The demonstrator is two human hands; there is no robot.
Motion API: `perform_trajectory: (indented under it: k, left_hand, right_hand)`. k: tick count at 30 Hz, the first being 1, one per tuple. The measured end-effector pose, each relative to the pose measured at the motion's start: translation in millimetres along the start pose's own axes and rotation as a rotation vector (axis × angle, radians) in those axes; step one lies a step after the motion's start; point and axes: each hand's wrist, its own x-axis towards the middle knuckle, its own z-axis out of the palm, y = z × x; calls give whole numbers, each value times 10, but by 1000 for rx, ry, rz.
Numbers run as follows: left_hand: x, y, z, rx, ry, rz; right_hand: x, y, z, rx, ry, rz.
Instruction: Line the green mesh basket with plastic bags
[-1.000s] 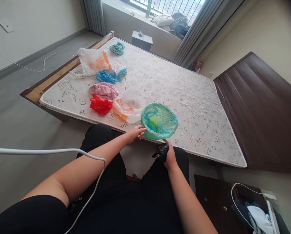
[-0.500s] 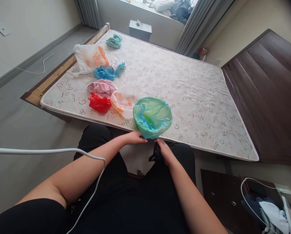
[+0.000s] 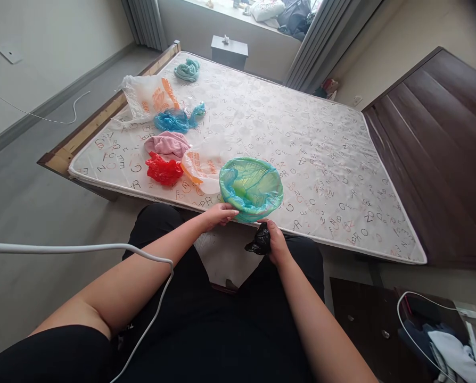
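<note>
A green plastic basket (image 3: 246, 183) stands at the mattress's near edge, lined with a thin blue plastic bag (image 3: 249, 215) that is folded over the rim. My left hand (image 3: 221, 214) is closed at the front left of the rim, thumb and fingers pinching the bag's edge. Below the basket's front right, my right hand (image 3: 277, 242) is closed around a crumpled black plastic bag (image 3: 260, 240), its fingertips close to the basket's underside. Left of the basket lie a white and orange plastic bag (image 3: 204, 165) and a red plastic bag (image 3: 164, 169).
On the mattress (image 3: 321, 154) also lie a pink cloth (image 3: 167, 143), a blue bag (image 3: 171, 121), another white and orange bag (image 3: 148, 98) and a teal cloth (image 3: 187, 69). A white cable (image 3: 82, 248) crosses over my left arm. A dark headboard (image 3: 429, 159) rises at right.
My left hand has moved up to the rim. The blue bag's front edge sits higher against the basket. My right hand has risen slightly, and more of the black bag shows.
</note>
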Motion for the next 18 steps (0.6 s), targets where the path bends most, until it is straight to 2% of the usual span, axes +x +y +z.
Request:
perform_trajectory:
  k: [4,8,10,12,14,15,16,18]
  left_hand:
    - [-80,-27,51,-111,-214,-61]
    - [-146,-67,126,-21,-421,-201]
    - [-148,-80,133,73,-467,-221]
    - [-124,-95,103,180,-466,-224]
    - [-74,-125,40,285,-384,-242]
    - [-41,-146,0,326,-294,-251]
    - [-3,-168,-43,342,-171,-242]
    - [79,-200,-134,239,166,-100]
  right_hand:
    - [-23,-78,85,205,-58,99]
    - [-32,-108,131,365,-83,126]
    - [-16,-104,128,378,-74,143]
    - [5,-94,108,363,-47,168]
    - [22,-87,80,356,-18,187]
    - [26,-86,65,356,-5,194]
    - [28,-86,51,358,4,201]
    - [28,-91,28,365,12,221]
